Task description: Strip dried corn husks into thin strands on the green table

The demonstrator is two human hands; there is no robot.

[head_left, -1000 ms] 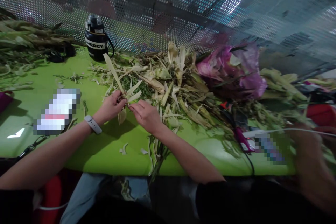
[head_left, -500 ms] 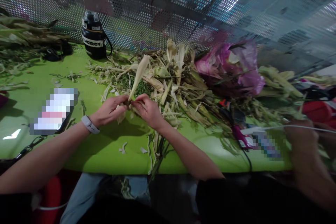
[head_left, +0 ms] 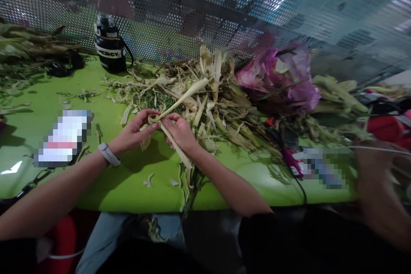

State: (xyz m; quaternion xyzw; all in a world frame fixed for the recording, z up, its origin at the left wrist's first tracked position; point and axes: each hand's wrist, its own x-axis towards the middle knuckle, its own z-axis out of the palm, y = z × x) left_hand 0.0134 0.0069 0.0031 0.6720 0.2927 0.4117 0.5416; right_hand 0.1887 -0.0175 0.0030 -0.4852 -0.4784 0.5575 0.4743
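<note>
Pale strips of corn husk (head_left: 188,94) cross between my two hands above the green table (head_left: 128,184). My left hand (head_left: 138,130), with a white band on the wrist, pinches a bent loop of husk. Fingers of my right hand (head_left: 180,135) close on the same husk where the strips meet. One strip points up and to the right; another hangs down across my right hand. Behind them spreads a heap of dry husks and green stems (head_left: 221,111). A small bundle of stems (head_left: 194,186) lies at the table's front edge.
A black bottle (head_left: 111,49) stands at the back left. A phone (head_left: 64,137) lies on the left, a corded magenta tool (head_left: 292,163) on the right. Behind the heap sits a pink plastic bag (head_left: 279,79). Another person's arm (head_left: 375,180) is at far right.
The husk that stood upright now leans to the right. A second strip now hangs down over my right hand, and a loop shows at my left fingers.
</note>
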